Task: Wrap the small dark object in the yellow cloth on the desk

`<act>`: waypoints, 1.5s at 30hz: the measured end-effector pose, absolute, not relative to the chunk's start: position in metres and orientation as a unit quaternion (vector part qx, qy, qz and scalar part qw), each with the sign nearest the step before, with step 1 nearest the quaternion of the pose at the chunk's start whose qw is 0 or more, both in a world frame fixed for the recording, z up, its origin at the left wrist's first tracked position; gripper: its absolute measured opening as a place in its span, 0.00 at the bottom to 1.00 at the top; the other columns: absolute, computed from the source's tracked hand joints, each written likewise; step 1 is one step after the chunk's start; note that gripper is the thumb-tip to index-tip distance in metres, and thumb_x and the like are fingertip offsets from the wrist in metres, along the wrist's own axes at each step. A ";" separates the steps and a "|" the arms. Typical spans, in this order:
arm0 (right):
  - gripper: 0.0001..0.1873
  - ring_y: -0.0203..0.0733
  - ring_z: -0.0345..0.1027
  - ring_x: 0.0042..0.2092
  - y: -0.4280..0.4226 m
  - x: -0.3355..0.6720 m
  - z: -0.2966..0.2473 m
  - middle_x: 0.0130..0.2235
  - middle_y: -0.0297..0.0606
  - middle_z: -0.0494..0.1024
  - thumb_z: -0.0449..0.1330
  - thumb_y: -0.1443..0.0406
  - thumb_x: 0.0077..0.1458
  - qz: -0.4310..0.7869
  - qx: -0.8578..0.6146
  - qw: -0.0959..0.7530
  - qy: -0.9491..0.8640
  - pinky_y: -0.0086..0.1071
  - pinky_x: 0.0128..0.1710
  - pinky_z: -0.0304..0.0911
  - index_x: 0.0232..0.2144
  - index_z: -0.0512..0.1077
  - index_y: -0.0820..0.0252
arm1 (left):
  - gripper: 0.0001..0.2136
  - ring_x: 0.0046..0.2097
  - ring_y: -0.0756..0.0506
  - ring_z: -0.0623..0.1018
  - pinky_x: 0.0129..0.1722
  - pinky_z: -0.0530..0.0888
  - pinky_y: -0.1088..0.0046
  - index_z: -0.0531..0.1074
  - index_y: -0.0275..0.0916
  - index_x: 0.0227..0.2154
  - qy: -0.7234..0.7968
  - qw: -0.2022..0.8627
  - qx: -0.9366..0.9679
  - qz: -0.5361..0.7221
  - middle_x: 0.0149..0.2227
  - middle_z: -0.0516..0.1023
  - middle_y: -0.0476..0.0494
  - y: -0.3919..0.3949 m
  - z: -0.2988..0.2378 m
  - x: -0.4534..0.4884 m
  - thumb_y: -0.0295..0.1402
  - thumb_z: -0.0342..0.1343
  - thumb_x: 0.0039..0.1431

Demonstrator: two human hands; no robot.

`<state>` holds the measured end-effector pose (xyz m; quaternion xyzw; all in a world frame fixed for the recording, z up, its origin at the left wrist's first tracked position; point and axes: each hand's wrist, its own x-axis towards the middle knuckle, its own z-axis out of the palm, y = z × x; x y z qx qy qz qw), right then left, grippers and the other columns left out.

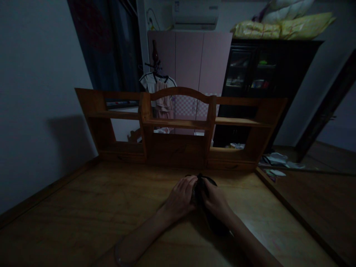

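On the wooden board in front of me lies a long black object that looks like a shoe (pixel 214 223), its far end between my two hands. The light is dim and its details are hard to make out. My left hand (pixel 181 195) is closed against its left side near the far end, fingers bent together. Something small and shiny shows beside those fingertips. From the right, my right hand (pixel 214 196) grips the top of the same end, its fingers curled over and partly hidden. A thin band circles my left wrist.
A wooden shelf unit (pixel 178 123) with open compartments rises at the board's far edge. White wall (pixel 41 92) borders the left. A raised wooden rim (pixel 294 211) runs along the right. Behind stand a pink wardrobe (pixel 189 59), hanging clothes (pixel 162 92) and a dark cabinet (pixel 283 74).
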<state>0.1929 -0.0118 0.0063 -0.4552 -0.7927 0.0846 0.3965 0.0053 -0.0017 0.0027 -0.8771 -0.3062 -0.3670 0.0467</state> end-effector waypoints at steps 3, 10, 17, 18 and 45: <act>0.30 0.47 0.66 0.56 -0.011 0.196 0.006 0.56 0.48 0.70 0.51 0.72 0.54 0.107 -0.417 0.395 -0.811 0.40 0.54 0.63 0.60 0.55 0.60 | 0.40 0.61 0.35 0.64 0.59 0.64 0.51 0.49 0.33 0.62 -0.304 0.042 -0.876 -0.373 0.58 0.63 0.31 -0.001 0.000 0.005 0.37 0.63 0.49; 0.21 0.44 0.70 0.48 -0.011 0.193 0.010 0.48 0.46 0.75 0.48 0.72 0.59 0.154 -0.397 0.406 -0.809 0.36 0.48 0.65 0.55 0.59 0.60 | 0.43 0.60 0.35 0.65 0.59 0.65 0.52 0.49 0.35 0.62 -0.296 0.035 -0.881 -0.367 0.58 0.63 0.31 -0.003 0.003 0.006 0.37 0.66 0.46; 0.17 0.43 0.72 0.42 -0.012 0.189 0.012 0.43 0.44 0.76 0.46 0.73 0.60 0.136 -0.456 0.381 -0.793 0.33 0.41 0.64 0.50 0.61 0.58 | 0.44 0.59 0.35 0.66 0.60 0.65 0.53 0.50 0.34 0.61 -0.292 0.031 -0.882 -0.369 0.58 0.64 0.32 -0.006 0.005 0.009 0.37 0.67 0.43; 0.16 0.43 0.72 0.41 -0.013 0.189 0.012 0.43 0.43 0.77 0.46 0.73 0.60 0.133 -0.465 0.374 -0.791 0.33 0.40 0.63 0.49 0.62 0.58 | 0.44 0.59 0.35 0.66 0.60 0.65 0.53 0.50 0.35 0.61 -0.292 0.028 -0.882 -0.370 0.58 0.64 0.33 -0.006 0.005 0.009 0.37 0.67 0.43; 0.14 0.46 0.74 0.36 -0.021 0.189 0.011 0.37 0.43 0.79 0.46 0.66 0.62 0.091 -0.520 0.414 -0.742 0.33 0.35 0.65 0.46 0.68 0.59 | 0.33 0.60 0.37 0.65 0.59 0.67 0.56 0.52 0.31 0.61 -0.294 0.143 -0.845 -0.423 0.57 0.65 0.29 -0.006 0.008 0.008 0.43 0.55 0.60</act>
